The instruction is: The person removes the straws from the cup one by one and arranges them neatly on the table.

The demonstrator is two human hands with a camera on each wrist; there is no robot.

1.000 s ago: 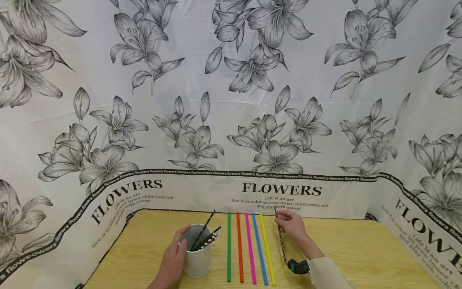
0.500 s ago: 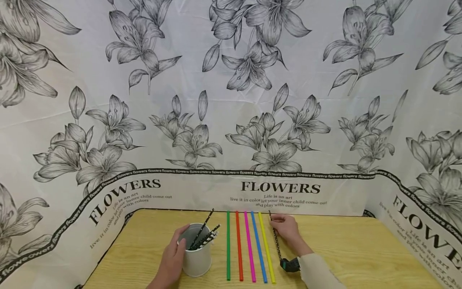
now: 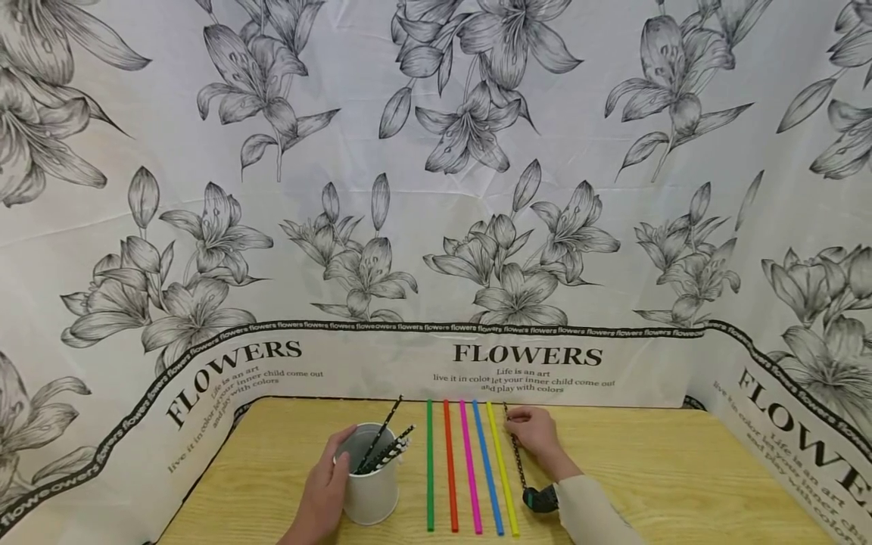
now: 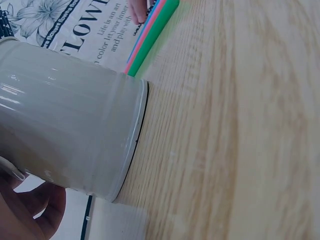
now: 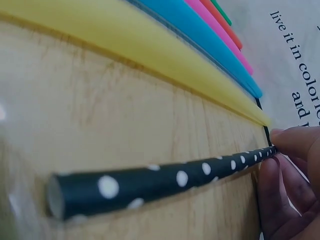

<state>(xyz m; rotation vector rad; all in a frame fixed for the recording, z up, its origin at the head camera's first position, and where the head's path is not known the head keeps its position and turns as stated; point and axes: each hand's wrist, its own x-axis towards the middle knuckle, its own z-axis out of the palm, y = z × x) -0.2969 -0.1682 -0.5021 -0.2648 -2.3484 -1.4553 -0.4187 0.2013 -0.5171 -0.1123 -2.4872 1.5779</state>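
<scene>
On my feed, I see the left hand grip one white cup holding several black-and-white straws, too overlapped to count. Toward three o'clock, five coloured straws lie side by side between the cup and one dotted straw, its far end pinched by the right hand.

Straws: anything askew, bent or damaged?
Nothing stands out. The five coloured straws lie side by side, none visibly bent; the black dotted straw pinched by the right hand looks straight, though partly covered.
</scene>
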